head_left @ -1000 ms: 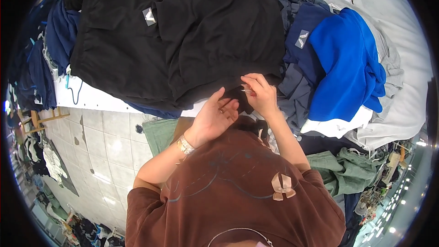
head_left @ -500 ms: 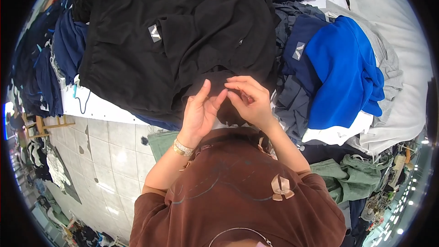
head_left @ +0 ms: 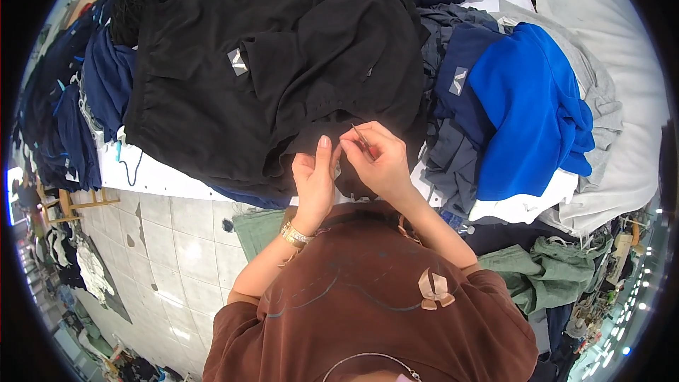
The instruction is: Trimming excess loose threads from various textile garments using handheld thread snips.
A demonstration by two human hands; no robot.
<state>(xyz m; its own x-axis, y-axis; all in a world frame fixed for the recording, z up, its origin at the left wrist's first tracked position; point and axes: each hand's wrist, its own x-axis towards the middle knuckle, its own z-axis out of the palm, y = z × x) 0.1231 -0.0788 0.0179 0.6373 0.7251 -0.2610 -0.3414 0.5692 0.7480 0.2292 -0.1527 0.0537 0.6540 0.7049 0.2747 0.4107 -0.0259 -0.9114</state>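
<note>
Over the near edge of a pile of black garments [head_left: 205, 49], my two hands are close together, fingertips almost touching. My right hand [head_left: 380, 163] is closed around a small pointed tool with a red part, which looks like thread snips [head_left: 362, 139]; its tip points up and away from me. My left hand [head_left: 313, 182] has its thumb raised against curled fingers. What those fingers pinch, if anything, is too small to tell. On the black cloth lie a grey rectangular patch [head_left: 238, 61] and a short zipper-like mark [head_left: 369, 71].
Right of the black pile are a bright blue garment [head_left: 527, 110], a navy one [head_left: 453, 102] and crumpled grey cloth [head_left: 453, 163]. Navy garments [head_left: 109, 78] hang at the left. White table edge [head_left: 170, 178] borders a tiled floor [head_left: 191, 240]. Green cloth [head_left: 544, 276] lies at lower right.
My left hand has turned and its fingers have curled in from a more spread pose. The right hand has shifted slightly left, and the pointed tool now shows above its fingers.
</note>
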